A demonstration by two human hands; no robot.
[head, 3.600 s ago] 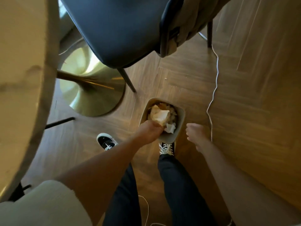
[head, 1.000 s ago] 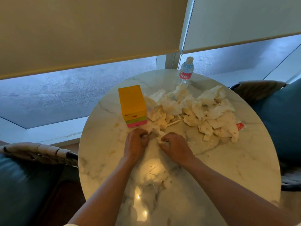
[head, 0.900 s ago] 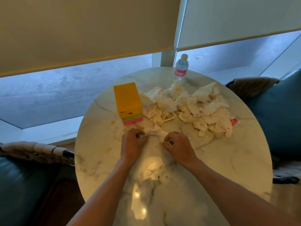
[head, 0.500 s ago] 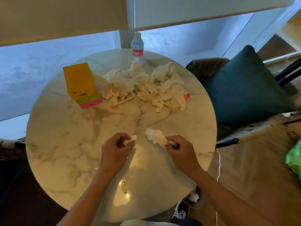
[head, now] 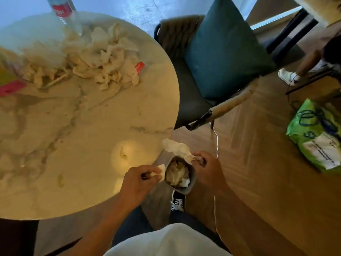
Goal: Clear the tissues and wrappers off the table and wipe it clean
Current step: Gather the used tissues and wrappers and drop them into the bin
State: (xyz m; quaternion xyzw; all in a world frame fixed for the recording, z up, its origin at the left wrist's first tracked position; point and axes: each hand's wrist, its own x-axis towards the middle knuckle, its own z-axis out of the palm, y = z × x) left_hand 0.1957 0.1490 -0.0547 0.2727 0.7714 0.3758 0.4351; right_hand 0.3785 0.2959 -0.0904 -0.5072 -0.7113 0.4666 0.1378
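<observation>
Head: tissue-holding hands [head: 137,180] beyond table [head: 92,126] edge

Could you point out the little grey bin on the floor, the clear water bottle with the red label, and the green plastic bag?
Small grey waste bin [head: 193,179]: head view, on its right wall.
Clear plastic water bottle with red label [head: 61,10]: head view, on the label.
Green plastic bag [head: 307,126]: head view, on its green upper part.
</observation>
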